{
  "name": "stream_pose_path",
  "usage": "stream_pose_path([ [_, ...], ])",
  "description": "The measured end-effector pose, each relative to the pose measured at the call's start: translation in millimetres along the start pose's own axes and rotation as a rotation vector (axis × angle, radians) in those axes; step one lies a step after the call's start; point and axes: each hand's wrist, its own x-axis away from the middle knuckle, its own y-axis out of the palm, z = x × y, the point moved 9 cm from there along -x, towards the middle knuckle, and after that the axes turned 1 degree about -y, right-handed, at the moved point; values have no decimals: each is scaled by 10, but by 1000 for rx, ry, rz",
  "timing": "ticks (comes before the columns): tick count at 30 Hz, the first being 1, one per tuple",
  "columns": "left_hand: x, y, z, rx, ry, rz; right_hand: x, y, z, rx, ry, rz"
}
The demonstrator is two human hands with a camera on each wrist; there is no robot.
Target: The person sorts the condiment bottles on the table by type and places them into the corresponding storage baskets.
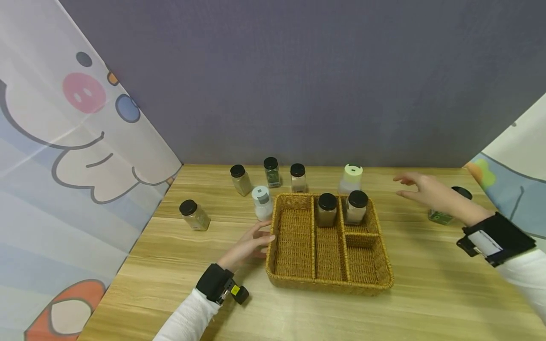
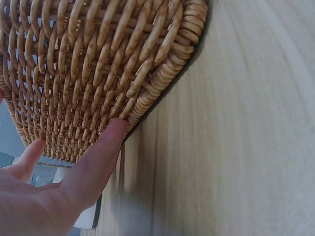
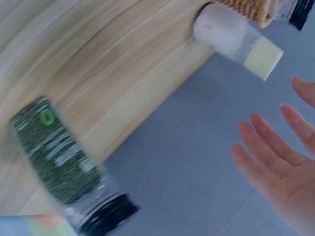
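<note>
A woven wicker basket [image 1: 294, 281] with divided compartments stands on the wooden table. My left hand [image 1: 251, 245] touches the outside of its left wall; in the left wrist view the fingertips [image 2: 118, 127] rest on the weave near the bottom edge. One black-lidded spice jar [image 1: 327, 208] stands at the back of the middle compartment. Another black-lidded jar [image 1: 356, 207] is in the back right compartment. My right hand [image 1: 422, 189] is in the air right of the basket, fingers spread and holding nothing. Behind its wrist stands a jar of green herbs [image 3: 61, 152], partly hidden in the head view.
A white-capped bottle [image 1: 262, 203] stands at the basket's back left corner, and a bottle with a pale yellow-green cap [image 1: 351, 177] behind it. Black-lidded jars [image 1: 241, 180], [image 1: 272, 172], [image 1: 298, 178] line the back. Another jar [image 1: 195, 215] stands at left. A grey wall [image 1: 298, 85] rises behind.
</note>
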Motion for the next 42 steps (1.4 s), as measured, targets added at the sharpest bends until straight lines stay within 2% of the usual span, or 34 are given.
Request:
stream_pose_path([
  [7,-14,7,-14,-7,3,-9,129,-51,226,3,47,6],
  [14,-73,-33,-95,-7,7,-15,236,-127,397,16,19,68],
  [18,-34,5,-23,-28,35,-26,291,-154,480,45,3,101],
  [26,-82,-62,-117,0,0,-5,356,-150,647,120,4,133],
  [28,-86,-60,-118,1,10,-12,374,-150,693,128,8,139],
  [34,-92,-67,-138,16,-1,-5,405,-143,830,139,57,128],
  [38,-74,-55,-117,-7,-4,-3,417,-144,904,140,82,119],
  [42,-26,-12,-43,-25,7,-10,436,-156,945,152,70,137],
])
